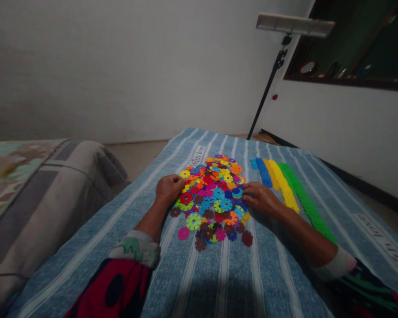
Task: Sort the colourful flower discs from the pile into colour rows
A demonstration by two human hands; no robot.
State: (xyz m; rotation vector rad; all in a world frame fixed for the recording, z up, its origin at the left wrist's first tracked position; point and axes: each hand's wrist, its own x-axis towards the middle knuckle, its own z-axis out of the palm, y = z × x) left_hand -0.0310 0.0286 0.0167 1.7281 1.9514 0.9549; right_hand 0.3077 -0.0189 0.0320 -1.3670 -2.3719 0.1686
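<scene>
A heap of colourful notched plastic discs (215, 192) lies spread on the striped blue cloth. My left hand (169, 189) rests at the heap's left edge, its fingers curled together against the nearest discs. Whatever lies between those fingertips is hidden. On the opposite side, my right hand (260, 197) reaches in with bent, slightly parted fingers, touching the discs at the right edge beside a blue one. To the right of that hand are rows of discs grouped by colour: a blue row (264, 173), a yellow row (287, 187) and a green row (307, 201), with an orange strip (272, 174) between blue and yellow.
The cloth-covered table (119, 247) stretches toward a pale wall (135, 66). A lamp on a black stand (267, 90) rises behind its far edge. At left is a grey-draped piece of furniture (82, 185). A dark window (361, 44) sits at upper right.
</scene>
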